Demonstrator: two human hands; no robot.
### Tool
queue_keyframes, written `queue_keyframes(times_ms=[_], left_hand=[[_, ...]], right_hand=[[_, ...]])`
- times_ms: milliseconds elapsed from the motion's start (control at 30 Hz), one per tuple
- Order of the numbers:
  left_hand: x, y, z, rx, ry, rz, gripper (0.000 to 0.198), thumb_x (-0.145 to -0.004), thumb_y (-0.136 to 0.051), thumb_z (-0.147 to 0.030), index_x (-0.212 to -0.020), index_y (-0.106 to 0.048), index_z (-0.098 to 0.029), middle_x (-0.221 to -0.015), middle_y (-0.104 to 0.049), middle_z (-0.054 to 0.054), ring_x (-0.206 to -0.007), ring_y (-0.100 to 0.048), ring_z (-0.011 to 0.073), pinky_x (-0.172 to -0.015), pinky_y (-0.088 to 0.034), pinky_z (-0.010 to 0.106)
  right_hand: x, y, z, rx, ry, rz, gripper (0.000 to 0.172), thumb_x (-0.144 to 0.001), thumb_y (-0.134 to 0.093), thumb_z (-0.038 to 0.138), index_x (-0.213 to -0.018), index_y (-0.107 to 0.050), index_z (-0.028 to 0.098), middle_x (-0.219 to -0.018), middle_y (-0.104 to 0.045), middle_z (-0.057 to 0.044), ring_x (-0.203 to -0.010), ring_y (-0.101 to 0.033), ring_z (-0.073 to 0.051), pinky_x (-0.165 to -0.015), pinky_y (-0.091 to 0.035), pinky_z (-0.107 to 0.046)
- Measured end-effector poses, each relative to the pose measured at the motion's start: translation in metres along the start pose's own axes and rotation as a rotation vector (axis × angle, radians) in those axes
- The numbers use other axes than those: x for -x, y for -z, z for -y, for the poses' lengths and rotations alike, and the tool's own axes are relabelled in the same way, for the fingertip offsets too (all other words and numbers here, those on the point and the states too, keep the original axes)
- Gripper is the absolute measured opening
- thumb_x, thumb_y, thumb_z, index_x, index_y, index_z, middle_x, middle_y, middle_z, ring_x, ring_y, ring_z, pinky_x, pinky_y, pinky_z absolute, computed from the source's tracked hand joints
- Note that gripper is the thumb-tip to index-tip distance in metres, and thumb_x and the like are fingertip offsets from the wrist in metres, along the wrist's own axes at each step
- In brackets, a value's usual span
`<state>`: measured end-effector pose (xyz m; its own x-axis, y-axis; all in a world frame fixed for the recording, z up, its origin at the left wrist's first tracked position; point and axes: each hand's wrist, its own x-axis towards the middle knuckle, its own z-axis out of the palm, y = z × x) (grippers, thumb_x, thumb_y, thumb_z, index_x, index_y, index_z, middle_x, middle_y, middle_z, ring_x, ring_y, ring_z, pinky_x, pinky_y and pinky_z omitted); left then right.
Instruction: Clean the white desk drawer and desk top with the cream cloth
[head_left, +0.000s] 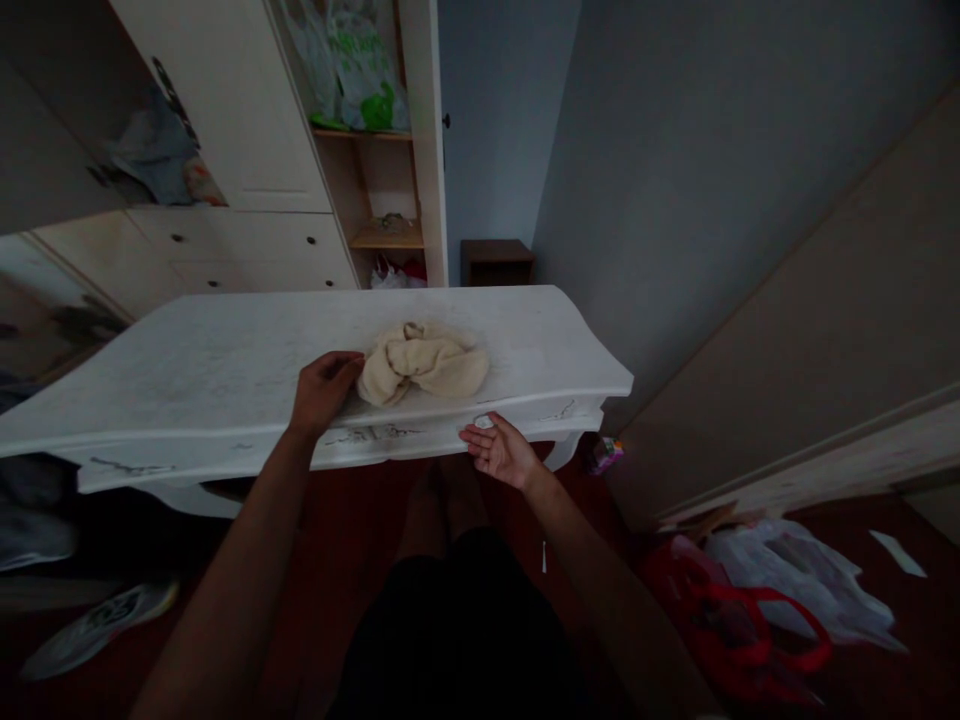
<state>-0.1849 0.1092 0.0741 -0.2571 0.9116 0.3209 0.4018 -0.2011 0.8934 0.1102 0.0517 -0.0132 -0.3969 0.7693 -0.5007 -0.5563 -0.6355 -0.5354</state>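
Observation:
A crumpled beige cloth [424,362] lies bunched on the white tabletop [225,350], near its front edge. My left hand [324,388] rests at the left side of this cloth, thumb and fingers pinched together at its edge. Lower and to the right, my right hand [499,450] is palm up at the table's front panel, fingers stretched out to the left. By its thumb shows a small white round piece [484,422]; whether it is a knob on the panel or a loose bit, I cannot tell. Grey smudges mark the tabletop left of the cloth.
Behind the table stands a white cabinet [240,235] with an open shelf section holding plastic bags [364,70]. A brown box-like stand [497,262] is by the wall. On the red floor lie a shoe [101,630], a red bag [720,620] and a white plastic bag [802,575].

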Motion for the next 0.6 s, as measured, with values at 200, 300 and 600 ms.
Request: queue_keyframes(times_ms=[200,300,600], left_hand=[[0.000,-0.001,0.001,-0.009,0.019,-0.018,0.024,-0.071,-0.065,-0.035,-0.086,-0.074,-0.019,-0.090,-0.075,0.005,-0.081,-0.067,0.0180,-0.080,-0.054,0.029],[-0.001,-0.001,0.000,-0.007,0.029,-0.018,0.026,-0.071,-0.065,-0.035,-0.087,-0.074,-0.018,-0.088,-0.074,0.004,-0.080,-0.066,0.0179,-0.079,-0.055,0.029],[-0.002,-0.002,-0.004,-0.008,0.048,-0.051,0.022,-0.069,-0.065,-0.033,-0.082,-0.074,-0.019,-0.085,-0.074,0.004,-0.081,-0.066,0.0197,-0.082,-0.054,0.031]], right_hand=[[-0.007,-0.006,-0.005,-0.125,0.024,-0.025,0.034,-0.090,-0.053,0.040,-0.076,-0.066,0.011,-0.050,-0.059,0.001,-0.038,-0.043,-0.008,-0.041,-0.033,-0.019],[-0.006,-0.004,-0.006,-0.100,0.033,-0.011,0.033,-0.087,-0.055,0.040,-0.073,-0.066,0.012,-0.041,-0.050,0.004,-0.034,-0.036,-0.007,-0.039,-0.029,-0.019],[0.017,0.005,-0.031,-0.026,0.066,0.024,0.033,-0.076,-0.065,0.044,-0.068,-0.069,0.012,-0.035,-0.044,0.006,-0.033,-0.030,-0.005,-0.037,-0.020,-0.019]])
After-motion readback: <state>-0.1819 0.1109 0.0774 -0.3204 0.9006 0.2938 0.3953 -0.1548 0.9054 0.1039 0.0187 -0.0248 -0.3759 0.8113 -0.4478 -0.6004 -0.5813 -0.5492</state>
